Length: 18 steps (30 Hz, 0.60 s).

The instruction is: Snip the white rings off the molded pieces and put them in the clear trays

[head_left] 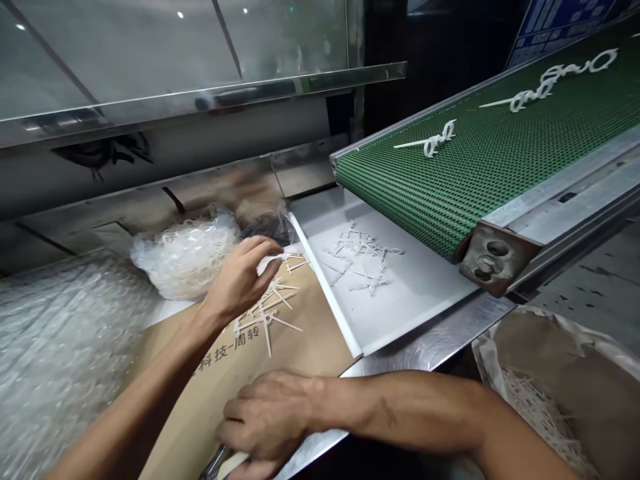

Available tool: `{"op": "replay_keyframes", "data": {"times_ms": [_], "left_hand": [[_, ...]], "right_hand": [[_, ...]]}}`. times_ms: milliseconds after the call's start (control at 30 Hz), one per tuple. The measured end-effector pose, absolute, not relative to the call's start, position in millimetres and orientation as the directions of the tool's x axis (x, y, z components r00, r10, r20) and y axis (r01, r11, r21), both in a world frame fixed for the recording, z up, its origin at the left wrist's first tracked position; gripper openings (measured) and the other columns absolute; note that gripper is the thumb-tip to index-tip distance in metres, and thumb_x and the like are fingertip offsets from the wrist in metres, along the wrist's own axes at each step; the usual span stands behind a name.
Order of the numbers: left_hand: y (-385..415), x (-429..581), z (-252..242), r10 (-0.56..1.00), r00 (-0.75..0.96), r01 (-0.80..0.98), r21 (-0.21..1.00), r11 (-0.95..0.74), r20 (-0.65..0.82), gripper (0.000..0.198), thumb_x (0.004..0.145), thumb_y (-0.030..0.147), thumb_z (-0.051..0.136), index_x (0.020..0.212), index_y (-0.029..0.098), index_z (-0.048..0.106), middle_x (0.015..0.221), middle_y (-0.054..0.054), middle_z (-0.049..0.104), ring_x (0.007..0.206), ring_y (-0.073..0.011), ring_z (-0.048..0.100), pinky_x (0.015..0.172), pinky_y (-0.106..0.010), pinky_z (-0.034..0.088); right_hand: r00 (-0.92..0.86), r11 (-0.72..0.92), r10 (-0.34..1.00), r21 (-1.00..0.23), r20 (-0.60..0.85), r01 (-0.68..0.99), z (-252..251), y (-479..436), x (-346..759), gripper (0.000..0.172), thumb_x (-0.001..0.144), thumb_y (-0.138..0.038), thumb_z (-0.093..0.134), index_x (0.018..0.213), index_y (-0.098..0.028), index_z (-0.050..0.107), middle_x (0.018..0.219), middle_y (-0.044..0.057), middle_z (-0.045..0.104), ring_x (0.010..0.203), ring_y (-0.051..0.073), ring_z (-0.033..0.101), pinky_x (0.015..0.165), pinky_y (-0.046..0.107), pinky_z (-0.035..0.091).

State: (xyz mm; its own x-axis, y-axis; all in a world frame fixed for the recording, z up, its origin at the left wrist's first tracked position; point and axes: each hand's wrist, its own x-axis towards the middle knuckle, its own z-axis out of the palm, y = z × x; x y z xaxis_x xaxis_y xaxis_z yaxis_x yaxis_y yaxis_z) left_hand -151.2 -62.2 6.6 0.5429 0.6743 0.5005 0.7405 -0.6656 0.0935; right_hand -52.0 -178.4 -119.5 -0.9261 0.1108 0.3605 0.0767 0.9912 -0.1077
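Observation:
My left hand [246, 275] reaches over the cardboard, its thumb and fingers closed around a small white plastic piece [267, 261]. Just below it, thin white plastic sprues [270, 310] lie scattered on the brown cardboard sheet [310, 340]. At the table's near edge, my right hand [273, 417] is wrapped around a tool with a pale handle [233, 465] and a dark metal part; most of that tool is hidden. A clear bag of white plastic rings [193, 250] sits beyond my left forearm.
Clear bagged parts [65, 353] fill the left side. A white tray [320, 280] holding several translucent pieces lies under the end of the green conveyor belt [400, 180], which carries white moulded parts [440, 139]. A lined bin [595, 380] with white scraps stands lower right. Something blurred [250, 190] shows behind.

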Motion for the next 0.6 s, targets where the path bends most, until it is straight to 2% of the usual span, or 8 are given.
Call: {"op": "replay_keyframes", "data": {"times_ms": [67,167,267,333,400,467,533,600], "left_hand": [[-59,-114,21,0.637,0.613,0.686,0.084,-0.723,0.467,0.022,0.097,0.03,0.048,0.104,0.02,0.067,0.109,-0.008,0.067,0.099,-0.0238,0.063,0.091,-0.037,0.047],[-49,-61,24,0.631,0.75,0.637,0.044,-0.77,0.198,0.022,0.093,0.026,0.051,0.093,0.019,0.072,0.101,-0.01,0.071,0.093,-0.0247,0.066,0.09,-0.039,0.046],[-32,-24,9,0.694,0.713,0.7,0.035,-0.714,-0.097,0.013,0.081,0.025,0.062,0.076,0.02,0.073,0.081,-0.009,0.072,0.081,-0.0258,0.067,0.085,-0.04,0.048],[-19,-11,-4,0.724,0.657,0.745,0.035,-0.666,-0.211,0.009,0.067,0.023,0.073,0.059,0.02,0.069,0.06,-0.006,0.067,0.067,-0.0249,0.065,0.075,-0.038,0.049],[-8,-3,-14,0.732,0.616,0.771,0.033,-0.636,-0.29,0.02,0.056,0.022,0.078,0.045,0.02,0.061,0.043,-0.003,0.056,0.054,-0.0229,0.061,0.066,-0.035,0.049],[-2,2,-19,0.734,0.586,0.787,0.026,-0.616,-0.343,0.03,0.05,0.024,0.082,0.037,0.02,0.055,0.035,-0.002,0.049,0.049,-0.0221,0.057,0.06,-0.034,0.047],[-2,4,-18,0.741,0.573,0.795,0.02,-0.606,-0.349,0.033,0.047,0.024,0.084,0.036,0.019,0.054,0.035,-0.003,0.049,0.048,-0.0227,0.058,0.058,-0.034,0.046],[-6,2,-13,0.749,0.586,0.792,0.026,-0.61,-0.309,0.024,0.051,0.022,0.083,0.043,0.018,0.061,0.044,-0.006,0.057,0.052,-0.0236,0.061,0.058,-0.034,0.046]], "right_hand": [[-0.922,0.992,0.104,-0.099,0.374,0.071,-120,-177,-51,0.048,0.096,-0.062,0.046,0.101,-0.016,0.061,0.091,0.004,0.069,0.079,0.023,0.067,0.062,0.036,0.051],[-0.92,0.991,0.105,-0.118,0.379,0.064,-114,-174,-46,0.049,0.098,-0.061,0.045,0.105,-0.015,0.06,0.093,0.005,0.069,0.083,0.023,0.068,0.065,0.035,0.052],[-0.935,0.976,0.128,-0.208,0.331,0.06,-103,-171,-39,0.044,0.098,-0.059,0.045,0.101,-0.017,0.059,0.094,0.005,0.07,0.086,0.022,0.069,0.067,0.032,0.053],[-0.941,0.968,0.153,-0.238,0.303,0.081,-98,-170,-36,0.042,0.097,-0.058,0.046,0.097,-0.018,0.058,0.094,0.004,0.071,0.085,0.021,0.068,0.069,0.031,0.054],[-0.937,0.97,0.176,-0.217,0.303,0.112,-97,-171,-35,0.042,0.097,-0.059,0.048,0.098,-0.019,0.058,0.097,0.004,0.071,0.085,0.021,0.067,0.072,0.031,0.054],[-0.933,0.976,0.176,-0.179,0.314,0.124,-98,-172,-35,0.044,0.096,-0.061,0.048,0.1,-0.018,0.058,0.099,0.005,0.071,0.087,0.021,0.067,0.073,0.032,0.054],[-0.929,0.98,0.166,-0.158,0.332,0.119,-99,-172,-35,0.044,0.096,-0.06,0.047,0.1,-0.018,0.058,0.099,0.005,0.071,0.088,0.022,0.067,0.073,0.031,0.054],[-0.926,0.979,0.166,-0.167,0.338,0.114,-99,-173,-35,0.044,0.096,-0.06,0.047,0.099,-0.018,0.058,0.097,0.004,0.07,0.088,0.021,0.067,0.071,0.03,0.053]]}}
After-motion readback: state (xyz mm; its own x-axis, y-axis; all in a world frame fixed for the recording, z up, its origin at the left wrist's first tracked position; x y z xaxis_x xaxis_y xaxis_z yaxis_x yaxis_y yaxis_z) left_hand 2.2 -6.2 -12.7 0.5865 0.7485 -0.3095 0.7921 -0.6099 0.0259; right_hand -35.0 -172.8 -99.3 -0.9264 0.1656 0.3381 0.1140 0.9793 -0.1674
